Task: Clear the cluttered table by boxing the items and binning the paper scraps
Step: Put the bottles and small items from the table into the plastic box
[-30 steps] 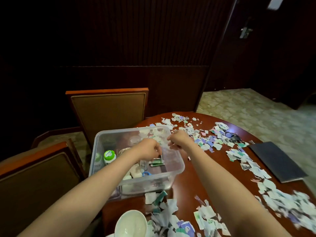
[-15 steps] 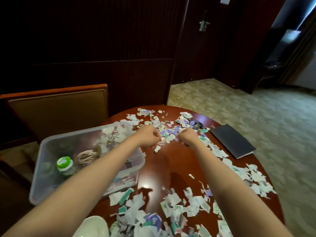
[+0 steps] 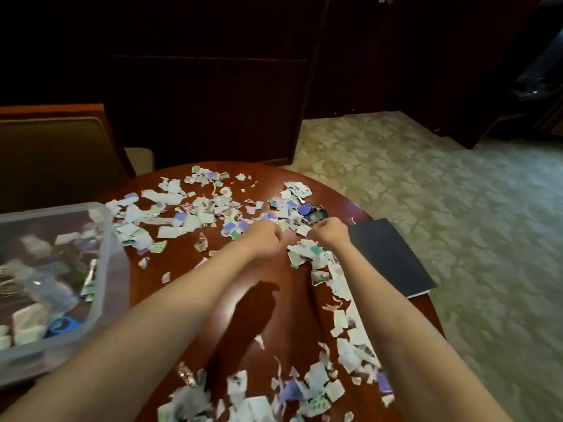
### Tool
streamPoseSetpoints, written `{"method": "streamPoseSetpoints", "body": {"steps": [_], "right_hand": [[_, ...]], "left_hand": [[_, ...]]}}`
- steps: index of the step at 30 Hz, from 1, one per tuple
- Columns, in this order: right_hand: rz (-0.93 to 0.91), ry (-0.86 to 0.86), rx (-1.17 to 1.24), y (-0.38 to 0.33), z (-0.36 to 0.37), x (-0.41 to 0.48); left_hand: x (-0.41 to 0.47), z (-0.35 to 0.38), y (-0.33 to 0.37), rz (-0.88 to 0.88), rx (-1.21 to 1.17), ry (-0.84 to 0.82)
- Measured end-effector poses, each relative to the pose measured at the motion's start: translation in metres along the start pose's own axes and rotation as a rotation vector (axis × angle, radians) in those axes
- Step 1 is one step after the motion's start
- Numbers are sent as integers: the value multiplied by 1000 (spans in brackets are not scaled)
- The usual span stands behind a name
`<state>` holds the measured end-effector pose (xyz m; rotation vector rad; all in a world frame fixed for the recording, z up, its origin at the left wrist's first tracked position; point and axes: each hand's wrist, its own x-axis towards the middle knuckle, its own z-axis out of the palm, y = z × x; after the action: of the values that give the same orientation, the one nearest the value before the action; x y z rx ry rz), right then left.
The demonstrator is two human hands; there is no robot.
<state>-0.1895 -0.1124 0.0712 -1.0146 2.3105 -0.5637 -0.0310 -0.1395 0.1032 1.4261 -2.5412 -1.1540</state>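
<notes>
Torn paper scraps lie scattered over the round dark-red table, thickest at the far side, the right side and the near edge. A clear plastic box stands at the left with several small items inside, blurred. A dark bunch of keys lies among the far scraps. My left hand and my right hand hover side by side just in front of the keys, fingers curled under, with nothing visible in them. The fingertips are hidden behind the backs of the hands.
A black notebook lies at the table's right edge, just right of my right hand. A brown padded chair stands behind the box at the left. Patterned carpet spreads to the right, and dark wall panels rise behind.
Both hands have left the box and moved right across the table to the scraps beside the keys. The view has swung right, so the box now sits at the left edge.
</notes>
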Motion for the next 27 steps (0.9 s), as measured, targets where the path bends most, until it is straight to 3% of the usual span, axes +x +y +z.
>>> {"method": "streamPoseSetpoints", "body": {"steps": [13,19,27], "right_hand": [[-70,-22,-81,32,-6,129],[-121,22,-240,31,21,148],[-170,107,-195,20,14,141]], "left_hand": [[110,39,20,-148,-33,14],[126,54,3,-188,-68,-7],[115,38,-4,-211,-98,43]]}}
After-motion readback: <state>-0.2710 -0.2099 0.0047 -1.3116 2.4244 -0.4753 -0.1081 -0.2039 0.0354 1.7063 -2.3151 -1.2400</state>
